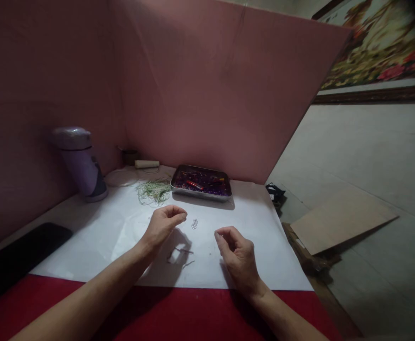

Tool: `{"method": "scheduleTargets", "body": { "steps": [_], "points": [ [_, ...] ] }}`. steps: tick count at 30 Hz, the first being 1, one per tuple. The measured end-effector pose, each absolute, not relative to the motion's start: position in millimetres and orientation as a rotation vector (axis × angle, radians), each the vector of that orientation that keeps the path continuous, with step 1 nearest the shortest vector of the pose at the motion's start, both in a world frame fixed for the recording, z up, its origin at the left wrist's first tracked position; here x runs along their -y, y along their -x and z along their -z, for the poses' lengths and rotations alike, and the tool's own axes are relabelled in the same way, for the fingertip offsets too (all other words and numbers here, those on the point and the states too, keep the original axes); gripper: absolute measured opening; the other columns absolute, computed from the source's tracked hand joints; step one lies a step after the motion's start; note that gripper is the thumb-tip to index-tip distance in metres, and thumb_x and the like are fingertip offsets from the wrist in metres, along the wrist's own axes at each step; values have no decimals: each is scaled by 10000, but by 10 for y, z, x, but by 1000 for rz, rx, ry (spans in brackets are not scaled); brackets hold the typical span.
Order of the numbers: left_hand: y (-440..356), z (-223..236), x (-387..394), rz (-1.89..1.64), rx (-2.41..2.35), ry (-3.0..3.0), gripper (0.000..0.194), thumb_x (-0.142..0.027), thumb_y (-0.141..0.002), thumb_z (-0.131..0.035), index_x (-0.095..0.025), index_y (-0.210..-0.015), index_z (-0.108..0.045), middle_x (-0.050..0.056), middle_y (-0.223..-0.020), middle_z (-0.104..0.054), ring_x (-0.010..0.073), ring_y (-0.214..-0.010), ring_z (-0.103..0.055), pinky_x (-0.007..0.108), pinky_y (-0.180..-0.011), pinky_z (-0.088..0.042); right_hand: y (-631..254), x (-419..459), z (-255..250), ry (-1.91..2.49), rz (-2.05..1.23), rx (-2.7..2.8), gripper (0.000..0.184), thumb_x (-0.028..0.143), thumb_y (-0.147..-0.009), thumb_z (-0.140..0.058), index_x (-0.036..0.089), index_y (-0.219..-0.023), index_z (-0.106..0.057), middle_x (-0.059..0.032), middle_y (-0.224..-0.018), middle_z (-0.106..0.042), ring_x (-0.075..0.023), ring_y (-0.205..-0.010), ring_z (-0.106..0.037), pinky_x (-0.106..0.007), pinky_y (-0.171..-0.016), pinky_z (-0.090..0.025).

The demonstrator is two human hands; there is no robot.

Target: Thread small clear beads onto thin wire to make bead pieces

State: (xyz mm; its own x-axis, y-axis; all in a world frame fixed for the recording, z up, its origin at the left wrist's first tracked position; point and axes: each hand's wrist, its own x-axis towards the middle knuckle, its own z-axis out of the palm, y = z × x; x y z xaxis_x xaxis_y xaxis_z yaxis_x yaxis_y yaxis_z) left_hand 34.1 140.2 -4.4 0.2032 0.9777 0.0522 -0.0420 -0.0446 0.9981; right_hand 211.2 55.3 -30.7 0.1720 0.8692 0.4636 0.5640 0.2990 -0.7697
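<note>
My left hand (164, 223) hovers over the white sheet (118, 227) with its thumb and fingertips pinched together. To its right lies a small cluster of tiny ring-like pieces (195, 224). My right hand (238, 255) is apart from it on the right, also closed in a pinch. Anything between either set of fingertips is too small to make out. Below the left hand, thin dark strands (183, 251) rest on the sheet. Beyond the hands stands a metal tray (202, 195) of purple bead-like bits, with a slim red tool (195, 185) on top.
A tangle of green thread (154, 192) sits left of the tray, with a pale roll (146, 164) behind. A purple bottle (83, 166) and a black flat object (26, 255) are at left. Pink panels (200, 94) enclose the back; red cloth (150, 312) covers the front edge.
</note>
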Motion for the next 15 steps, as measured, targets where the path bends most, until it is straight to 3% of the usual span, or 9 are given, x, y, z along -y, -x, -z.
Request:
{"method": "scheduleTargets", "body": {
  "steps": [15],
  "points": [
    [-291,33,-1487,-1144,-909,-1185,142,-240,-642,-655,-121,-692,-596,9,-613,-589,118,-616,-546,277,-687,-422,-2109,-554,333,1374,-373,1523,137,275,-841,-486,171,-767,-536,34,-574,-465,-93,-498,-396,-211,-489,-331]
  ]
}}
